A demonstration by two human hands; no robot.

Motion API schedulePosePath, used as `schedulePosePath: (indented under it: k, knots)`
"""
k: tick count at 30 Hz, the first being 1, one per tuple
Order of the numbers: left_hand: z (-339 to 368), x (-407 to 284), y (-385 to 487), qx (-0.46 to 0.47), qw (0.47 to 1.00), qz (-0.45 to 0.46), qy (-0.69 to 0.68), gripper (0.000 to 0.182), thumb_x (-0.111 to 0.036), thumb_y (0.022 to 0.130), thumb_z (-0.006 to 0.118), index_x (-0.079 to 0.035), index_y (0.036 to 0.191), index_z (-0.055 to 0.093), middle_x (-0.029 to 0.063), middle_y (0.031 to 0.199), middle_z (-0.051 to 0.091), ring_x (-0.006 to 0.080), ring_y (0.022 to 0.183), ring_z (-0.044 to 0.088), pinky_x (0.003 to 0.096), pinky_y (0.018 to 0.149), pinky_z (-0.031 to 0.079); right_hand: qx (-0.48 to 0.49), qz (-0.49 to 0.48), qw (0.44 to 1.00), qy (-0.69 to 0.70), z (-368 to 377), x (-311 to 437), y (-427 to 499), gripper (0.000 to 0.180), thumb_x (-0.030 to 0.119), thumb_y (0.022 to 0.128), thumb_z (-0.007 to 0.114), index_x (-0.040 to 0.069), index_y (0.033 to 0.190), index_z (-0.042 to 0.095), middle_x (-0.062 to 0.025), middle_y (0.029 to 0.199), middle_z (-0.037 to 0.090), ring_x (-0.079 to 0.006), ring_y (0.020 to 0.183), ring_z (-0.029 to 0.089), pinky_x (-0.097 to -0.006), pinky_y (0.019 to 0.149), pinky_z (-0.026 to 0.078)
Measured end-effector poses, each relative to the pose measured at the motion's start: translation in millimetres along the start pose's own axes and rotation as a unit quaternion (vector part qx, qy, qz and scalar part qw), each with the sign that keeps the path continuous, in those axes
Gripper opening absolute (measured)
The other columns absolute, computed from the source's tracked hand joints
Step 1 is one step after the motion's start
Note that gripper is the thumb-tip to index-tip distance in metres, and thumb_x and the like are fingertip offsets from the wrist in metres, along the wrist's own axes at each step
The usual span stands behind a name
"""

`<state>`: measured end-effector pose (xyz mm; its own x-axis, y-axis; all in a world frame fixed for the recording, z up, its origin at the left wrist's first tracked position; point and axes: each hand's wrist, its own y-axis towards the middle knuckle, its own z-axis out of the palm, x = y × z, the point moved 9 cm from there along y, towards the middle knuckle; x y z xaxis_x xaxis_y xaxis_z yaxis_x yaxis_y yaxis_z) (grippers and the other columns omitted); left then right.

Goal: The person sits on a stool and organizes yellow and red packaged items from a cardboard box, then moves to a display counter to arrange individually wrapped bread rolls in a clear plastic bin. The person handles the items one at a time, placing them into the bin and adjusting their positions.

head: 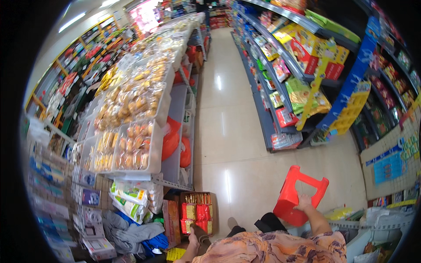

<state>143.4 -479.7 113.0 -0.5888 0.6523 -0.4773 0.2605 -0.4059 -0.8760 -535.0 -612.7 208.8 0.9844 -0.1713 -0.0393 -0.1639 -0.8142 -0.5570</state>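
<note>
My right hand (304,202) grips a red plastic stool (286,197) by its side, and the stool is tilted with its legs pointing away from me. My left hand (194,239) is low in the view, near the front of an open cardboard box (213,213). Red and gold packets (196,212) stand packed in that box on the floor. A brown thing (203,237) lies against my left hand; its kind is unclear, and so is whether the fingers hold it.
On the left, a long display carries clear plastic bins (157,157) of wrapped baked goods. Grey shop shelving (283,82) with packaged food lines the aisle's right side. Grey and blue cloths (131,227) lie at lower left. A tiled floor (217,131) runs between the shelves.
</note>
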Motion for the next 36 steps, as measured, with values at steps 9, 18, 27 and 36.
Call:
schedulePosePath:
  k: [9, 18, 27, 36]
  knots:
    - [185, -16, -47, 0.008, 0.983, -0.068, 0.172, 0.060, -0.068, 0.088, 0.047, -0.013, 0.106, 0.061, 0.0069, 0.081, 0.065, 0.0253, 0.068, 0.063, 0.0375, 0.057, 0.053, 0.034, 0.045, 0.991, 0.119, 36, -97, 86, 0.113, 0.025, 0.053, 0.089, 0.013, 0.147, 0.028, -0.0157, 0.133, 0.051, -0.0328, 0.124, 0.047, -0.0497, 0.108, 0.033]
    - [331, 20, -81, 0.053, 0.966, -0.070, 0.245, 0.076, -0.069, 0.085, 0.052, -0.010, 0.132, 0.050, 0.0092, 0.120, 0.061, 0.0298, 0.109, 0.057, 0.0440, 0.094, 0.048, 0.136, 0.012, 0.987, 0.084, 70, -167, 196, 0.113, 0.025, 0.055, 0.088, 0.016, 0.149, 0.026, -0.0146, 0.129, 0.055, -0.0314, 0.121, 0.049, -0.0497, 0.102, 0.039]
    - [427, 12, -42, 0.087, 0.943, -0.111, 0.300, 0.068, -0.066, 0.087, 0.053, -0.009, 0.124, 0.055, 0.0083, 0.110, 0.064, 0.0272, 0.100, 0.061, 0.0406, 0.088, 0.050, 0.174, -0.002, 0.983, 0.057, 72, -213, 244, 0.102, 0.024, 0.056, 0.087, 0.015, 0.144, 0.037, -0.0128, 0.121, 0.061, -0.0295, 0.116, 0.056, -0.0523, 0.096, 0.044]
    - [441, 53, -43, 0.068, 0.924, -0.158, 0.341, 0.069, -0.076, 0.085, 0.040, -0.018, 0.117, 0.058, 0.0078, 0.099, 0.061, 0.0273, 0.090, 0.059, 0.0399, 0.080, 0.049, 0.207, -0.080, 0.970, 0.096, 120, -283, 404, 0.100, 0.033, 0.053, 0.090, 0.017, 0.141, 0.044, -0.0066, 0.116, 0.064, -0.0291, 0.109, 0.060, -0.0397, 0.089, 0.050]
